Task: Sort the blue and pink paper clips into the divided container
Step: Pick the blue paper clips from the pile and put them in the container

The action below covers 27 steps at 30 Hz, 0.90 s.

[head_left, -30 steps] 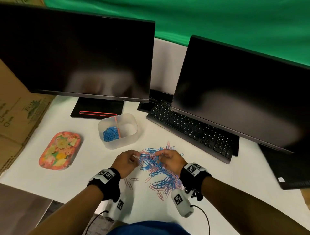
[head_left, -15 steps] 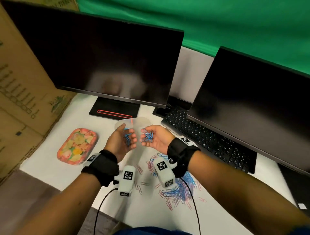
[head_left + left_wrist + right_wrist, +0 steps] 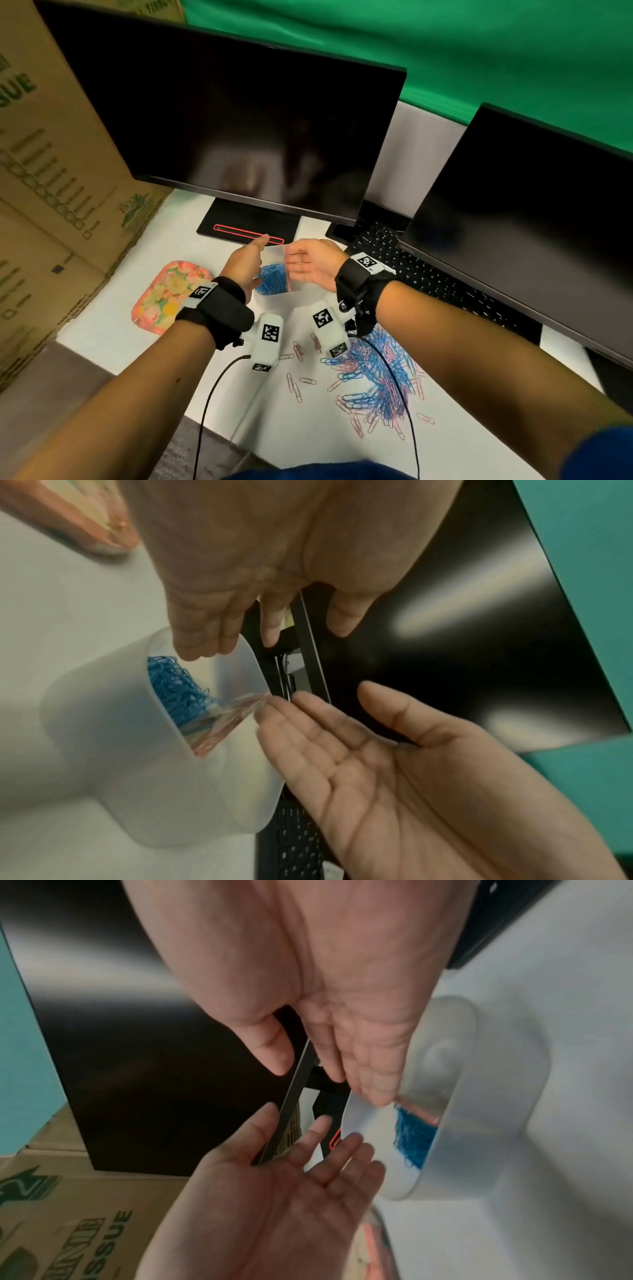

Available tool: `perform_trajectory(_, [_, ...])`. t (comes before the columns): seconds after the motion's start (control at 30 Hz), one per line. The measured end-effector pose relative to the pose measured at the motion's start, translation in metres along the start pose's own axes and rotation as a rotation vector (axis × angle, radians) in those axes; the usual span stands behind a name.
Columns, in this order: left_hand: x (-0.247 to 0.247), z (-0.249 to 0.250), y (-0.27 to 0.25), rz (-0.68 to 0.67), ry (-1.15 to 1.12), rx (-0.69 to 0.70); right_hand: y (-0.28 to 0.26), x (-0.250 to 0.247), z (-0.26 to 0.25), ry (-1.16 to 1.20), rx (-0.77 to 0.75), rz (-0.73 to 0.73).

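I am holding both hands over the divided container (image 3: 274,253), palms facing each other with a narrow gap between them. My left hand (image 3: 245,262) is hanging with fingers straight and spread, holding nothing; my right hand (image 3: 310,265) is lying flat-open, also carrying nothing. Just beyond my fingertips the monitor's (image 3: 239,130) lower edge is closing off the room ahead. The keyboard (image 3: 411,263) is sitting beside my right wrist, a flowered tray (image 3: 164,294) beside my left. The head view is showing the loose pile of blue and pink paper clips (image 3: 373,373) behind my right wrist. The left wrist view is showing the translucent, round-cornered plastic wall (image 3: 113,723), blue clips (image 3: 178,688) heaped in the compartment under my left fingers, against a clear divider (image 3: 219,721).
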State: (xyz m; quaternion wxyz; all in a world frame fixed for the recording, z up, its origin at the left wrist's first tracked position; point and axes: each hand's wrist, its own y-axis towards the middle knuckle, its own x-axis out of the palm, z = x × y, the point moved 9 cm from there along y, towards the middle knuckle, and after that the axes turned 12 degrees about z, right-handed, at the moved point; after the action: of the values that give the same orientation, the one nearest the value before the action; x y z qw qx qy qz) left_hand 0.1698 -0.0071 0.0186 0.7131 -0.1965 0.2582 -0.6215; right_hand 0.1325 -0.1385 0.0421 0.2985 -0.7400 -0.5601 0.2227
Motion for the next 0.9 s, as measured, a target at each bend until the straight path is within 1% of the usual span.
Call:
perform_trajectory(0.1, [0.01, 0.014, -0.014, -0.006, 0.093, 0.205, 0.001, -0.043, 0.001, -0.09, -0.112, 0.083])
perform_trajectory(0.13, [0.017, 0.015, -0.019, -0.042, 0.132, 0.281, 0.001, -0.062, 0.006, -0.156, -0.142, 0.129])
perform_trajectory(0.2, [0.036, 0.01, -0.033, -0.161, 0.247, 0.403, 0.002, -0.098, 0.021, -0.325, -0.168, 0.215])
perform_trajectory(0.23, [0.047, 0.004, -0.04, -0.217, 0.332, 0.465, 0.002, -0.115, 0.031, -0.458, -0.184, 0.254])
perform_trajectory(0.3, [0.068, -0.011, -0.051, -0.3, 0.517, 0.599, 0.001, -0.143, 0.046, -0.794, -0.256, 0.355])
perform_trajectory(0.33, [0.077, -0.02, -0.054, -0.331, 0.62, 0.656, -0.001, -0.151, 0.053, -0.922, -0.273, 0.39])
perform_trajectory(0.37, [0.086, -0.029, -0.059, -0.365, 0.71, 0.71, -0.003, -0.156, 0.061, -0.998, -0.269, 0.407])
perform_trajectory(0.43, [0.102, -0.049, -0.064, -0.43, 0.871, 0.774, -0.004, -0.163, 0.077, -1.052, -0.26, 0.409])
perform_trajectory(0.5, [0.112, -0.069, -0.064, -0.469, 1.031, 0.809, -0.004, -0.167, 0.09, -1.054, -0.254, 0.408])
perform_trajectory(0.63, [0.124, -0.095, -0.063, -0.467, 1.266, 0.896, -0.014, -0.178, 0.106, -1.077, -0.268, 0.419])
perform_trajectory(0.73, [0.124, -0.109, -0.06, -0.444, 1.351, 0.925, -0.025, -0.184, 0.118, -1.049, -0.321, 0.396])
perform_trajectory(0.9, [0.117, -0.114, -0.053, -0.382, 1.342, 0.924, -0.041, -0.19, 0.145, -1.033, -0.366, 0.338])
